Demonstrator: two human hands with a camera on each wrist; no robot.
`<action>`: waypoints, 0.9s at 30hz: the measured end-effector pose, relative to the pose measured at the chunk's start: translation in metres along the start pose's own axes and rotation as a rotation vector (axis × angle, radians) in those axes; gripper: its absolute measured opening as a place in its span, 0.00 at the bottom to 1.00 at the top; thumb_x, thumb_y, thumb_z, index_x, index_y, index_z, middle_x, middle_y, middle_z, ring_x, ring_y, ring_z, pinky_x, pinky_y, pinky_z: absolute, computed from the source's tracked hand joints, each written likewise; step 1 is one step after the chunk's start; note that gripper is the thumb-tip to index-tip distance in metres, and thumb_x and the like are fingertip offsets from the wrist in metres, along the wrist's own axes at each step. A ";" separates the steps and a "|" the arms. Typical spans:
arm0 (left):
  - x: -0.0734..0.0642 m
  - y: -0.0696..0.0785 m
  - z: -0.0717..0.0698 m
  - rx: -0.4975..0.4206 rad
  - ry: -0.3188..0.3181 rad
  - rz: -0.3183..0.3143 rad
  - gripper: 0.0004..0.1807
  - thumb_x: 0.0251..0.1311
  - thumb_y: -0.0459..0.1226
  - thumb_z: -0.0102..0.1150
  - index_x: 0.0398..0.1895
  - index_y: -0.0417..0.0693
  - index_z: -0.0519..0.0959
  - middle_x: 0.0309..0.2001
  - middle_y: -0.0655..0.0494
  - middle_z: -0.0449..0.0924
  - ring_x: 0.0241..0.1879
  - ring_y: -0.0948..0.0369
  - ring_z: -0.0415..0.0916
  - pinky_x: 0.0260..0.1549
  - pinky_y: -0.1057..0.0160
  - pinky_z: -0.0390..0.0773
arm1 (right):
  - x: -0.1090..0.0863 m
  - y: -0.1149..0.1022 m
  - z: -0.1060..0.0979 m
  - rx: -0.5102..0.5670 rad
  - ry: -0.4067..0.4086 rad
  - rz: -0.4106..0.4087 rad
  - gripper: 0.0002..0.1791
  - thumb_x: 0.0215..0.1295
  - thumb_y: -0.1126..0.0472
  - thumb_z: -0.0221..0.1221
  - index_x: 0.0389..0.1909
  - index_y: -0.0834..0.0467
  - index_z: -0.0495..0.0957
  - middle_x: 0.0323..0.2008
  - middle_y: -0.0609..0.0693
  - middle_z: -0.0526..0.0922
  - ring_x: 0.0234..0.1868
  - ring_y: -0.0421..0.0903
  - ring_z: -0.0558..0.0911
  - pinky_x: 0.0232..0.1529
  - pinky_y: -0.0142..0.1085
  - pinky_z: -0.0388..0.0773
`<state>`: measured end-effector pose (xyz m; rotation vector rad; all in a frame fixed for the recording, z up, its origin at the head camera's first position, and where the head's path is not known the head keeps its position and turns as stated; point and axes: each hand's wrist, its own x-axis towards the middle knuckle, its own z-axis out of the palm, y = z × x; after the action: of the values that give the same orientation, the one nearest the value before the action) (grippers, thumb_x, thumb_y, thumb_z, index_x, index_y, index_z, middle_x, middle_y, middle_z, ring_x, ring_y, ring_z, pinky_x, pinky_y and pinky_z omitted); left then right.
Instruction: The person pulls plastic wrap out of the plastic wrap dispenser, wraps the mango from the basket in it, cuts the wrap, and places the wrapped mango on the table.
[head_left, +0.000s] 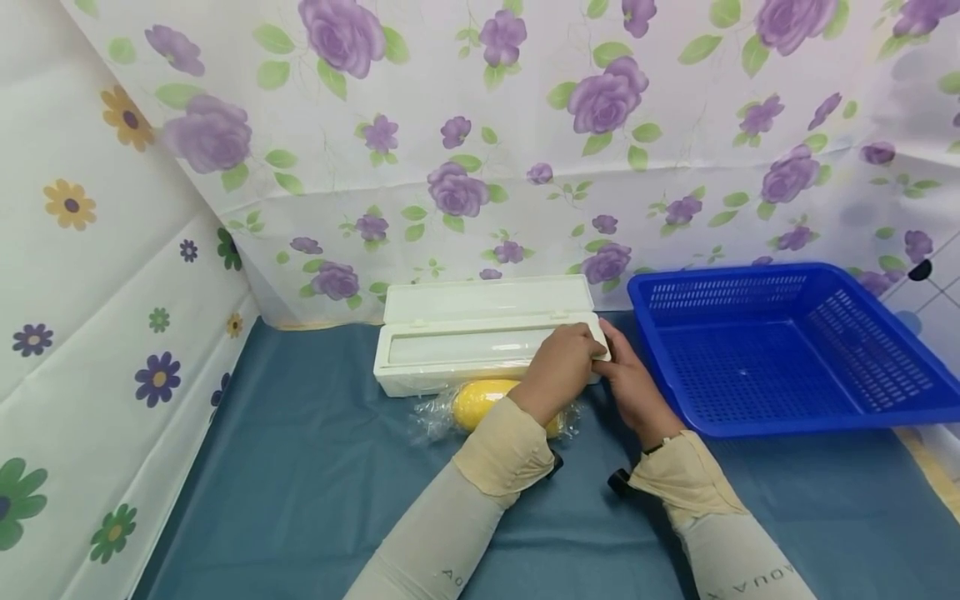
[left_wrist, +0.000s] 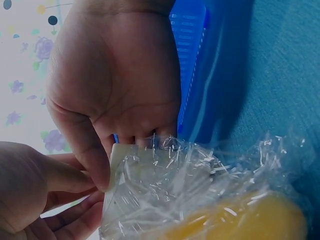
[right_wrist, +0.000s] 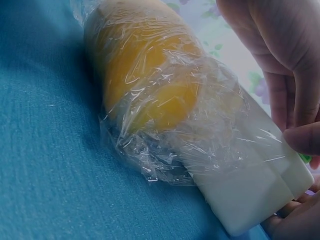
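Note:
A long white cling film dispenser [head_left: 420, 379] stands with its lid [head_left: 487, 298] open at the back. Inside lies a pale roll [head_left: 457, 346]. In front of it is a yellow oblong thing [head_left: 480, 402], wrapped in crinkled clear film [right_wrist: 155, 150]; its kind is unclear. My left hand [head_left: 562, 367] reaches over the dispenser's right end, fingers curled at its top corner. From the right, my right hand [head_left: 630, 383] grips that same end. In the left wrist view, the right palm [left_wrist: 120, 75] faces the camera, beside the left hand [left_wrist: 25, 185].
A blue perforated basket [head_left: 750, 429] stands right of the dispenser, close to my right hand. Teal cloth [head_left: 300, 483] covers the table. Flower-printed sheets [head_left: 420, 100] hang behind and on the left.

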<state>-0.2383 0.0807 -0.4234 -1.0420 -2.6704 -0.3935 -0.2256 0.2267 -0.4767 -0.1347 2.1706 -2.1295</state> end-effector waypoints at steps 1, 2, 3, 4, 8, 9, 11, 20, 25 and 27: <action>0.000 0.000 0.000 0.002 0.001 -0.001 0.15 0.65 0.29 0.59 0.40 0.59 0.90 0.39 0.59 0.84 0.41 0.61 0.80 0.45 0.69 0.77 | 0.000 0.000 0.000 -0.001 -0.001 0.001 0.42 0.73 0.73 0.46 0.82 0.58 0.36 0.82 0.55 0.41 0.82 0.51 0.40 0.79 0.54 0.44; 0.000 0.000 0.001 0.004 0.003 -0.002 0.15 0.65 0.29 0.59 0.40 0.58 0.90 0.38 0.59 0.84 0.41 0.61 0.80 0.45 0.69 0.77 | 0.000 0.000 0.000 -0.002 0.000 0.003 0.42 0.73 0.73 0.46 0.82 0.58 0.37 0.82 0.55 0.41 0.82 0.51 0.41 0.78 0.54 0.44; 0.000 0.000 0.001 0.006 0.005 -0.002 0.15 0.65 0.29 0.59 0.41 0.58 0.90 0.38 0.58 0.84 0.41 0.61 0.80 0.45 0.69 0.77 | 0.000 0.000 0.000 -0.002 0.000 0.005 0.42 0.73 0.73 0.46 0.82 0.58 0.37 0.82 0.56 0.41 0.82 0.51 0.41 0.78 0.54 0.45; 0.000 0.000 0.002 0.005 0.008 0.000 0.15 0.65 0.29 0.59 0.41 0.58 0.90 0.38 0.58 0.84 0.41 0.61 0.80 0.45 0.69 0.77 | -0.001 0.000 0.000 -0.002 0.000 0.007 0.43 0.73 0.73 0.46 0.82 0.58 0.37 0.82 0.56 0.40 0.82 0.52 0.41 0.78 0.54 0.45; 0.000 0.000 0.002 0.007 0.013 -0.002 0.14 0.65 0.29 0.60 0.42 0.56 0.90 0.38 0.58 0.84 0.41 0.61 0.81 0.44 0.69 0.77 | -0.001 0.000 0.000 -0.003 0.001 0.008 0.43 0.72 0.72 0.47 0.82 0.57 0.37 0.82 0.56 0.40 0.82 0.52 0.41 0.78 0.55 0.45; 0.000 0.001 0.002 0.008 0.012 -0.005 0.14 0.65 0.29 0.60 0.42 0.56 0.90 0.38 0.58 0.84 0.41 0.61 0.81 0.44 0.69 0.78 | 0.000 0.001 0.000 -0.004 0.000 0.008 0.43 0.72 0.72 0.47 0.82 0.57 0.37 0.82 0.55 0.41 0.82 0.52 0.41 0.78 0.55 0.44; 0.000 0.001 0.002 0.002 0.009 -0.012 0.14 0.64 0.29 0.60 0.41 0.56 0.90 0.38 0.58 0.84 0.41 0.61 0.81 0.44 0.69 0.78 | 0.000 0.001 0.000 -0.003 0.002 0.005 0.43 0.72 0.72 0.47 0.82 0.58 0.37 0.82 0.55 0.41 0.82 0.52 0.41 0.78 0.55 0.43; 0.000 0.001 -0.001 -0.006 -0.015 -0.024 0.13 0.63 0.30 0.62 0.43 0.56 0.90 0.39 0.59 0.84 0.42 0.61 0.80 0.46 0.68 0.78 | 0.000 0.001 -0.001 -0.008 0.013 0.016 0.44 0.71 0.72 0.48 0.82 0.57 0.38 0.82 0.54 0.41 0.82 0.51 0.41 0.78 0.55 0.44; 0.000 0.001 -0.003 -0.009 -0.031 -0.038 0.14 0.63 0.30 0.62 0.43 0.56 0.90 0.40 0.60 0.84 0.43 0.61 0.81 0.46 0.68 0.78 | 0.000 0.001 -0.001 -0.016 0.016 0.018 0.43 0.72 0.71 0.49 0.82 0.57 0.38 0.82 0.54 0.42 0.82 0.51 0.41 0.79 0.56 0.43; 0.000 0.001 -0.004 -0.009 -0.039 -0.045 0.14 0.63 0.30 0.62 0.43 0.57 0.90 0.41 0.59 0.84 0.43 0.60 0.81 0.47 0.68 0.79 | 0.000 0.001 -0.001 -0.020 0.017 0.019 0.43 0.72 0.71 0.49 0.82 0.56 0.38 0.82 0.54 0.41 0.83 0.51 0.40 0.79 0.56 0.43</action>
<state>-0.2371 0.0802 -0.4197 -1.0040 -2.7333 -0.3980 -0.2260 0.2282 -0.4778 -0.0974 2.1931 -2.1071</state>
